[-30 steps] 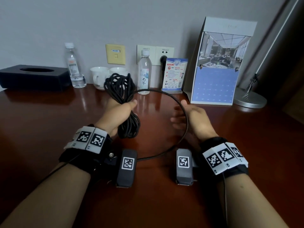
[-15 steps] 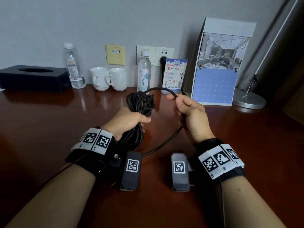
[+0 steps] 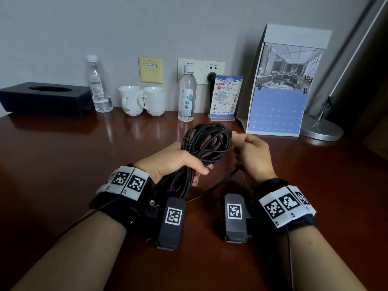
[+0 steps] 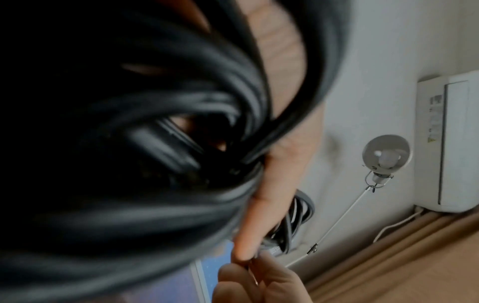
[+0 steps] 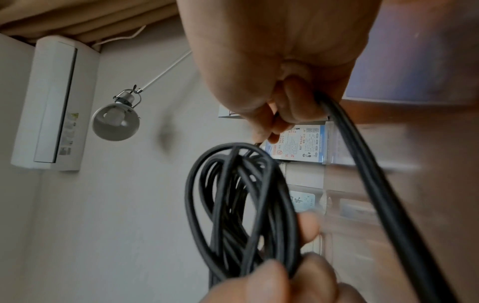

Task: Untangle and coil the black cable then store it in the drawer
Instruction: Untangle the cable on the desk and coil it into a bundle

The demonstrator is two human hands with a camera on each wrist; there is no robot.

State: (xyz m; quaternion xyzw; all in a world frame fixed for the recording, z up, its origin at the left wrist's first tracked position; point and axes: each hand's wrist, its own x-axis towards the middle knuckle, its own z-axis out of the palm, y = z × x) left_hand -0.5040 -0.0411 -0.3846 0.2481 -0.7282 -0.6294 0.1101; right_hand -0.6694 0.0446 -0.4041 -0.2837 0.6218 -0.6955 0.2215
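My left hand (image 3: 178,162) grips a thick bundle of black cable (image 3: 206,143) coils above the brown desk (image 3: 63,164). The loops fan out above my fist and hang below it. My right hand (image 3: 251,154) pinches the free strand against the top right of the bundle; that strand (image 3: 218,184) runs down from my palm toward the desk. In the right wrist view the cable coil (image 5: 238,205) sits just below my right hand's fingers (image 5: 279,114), with the loose strand (image 5: 376,184) leaving my palm. The left wrist view is filled by blurred coils (image 4: 155,143). No drawer is in view.
Along the wall stand a black tissue box (image 3: 45,98), two water bottles (image 3: 96,85) (image 3: 186,95), two white cups (image 3: 142,100), a small sign (image 3: 225,97), a desk calendar (image 3: 281,85) and a lamp base (image 3: 321,128).
My right hand swept the wide loose loop in and up to the top of the bundle. My left hand lowered slightly and shifted right with the coils.
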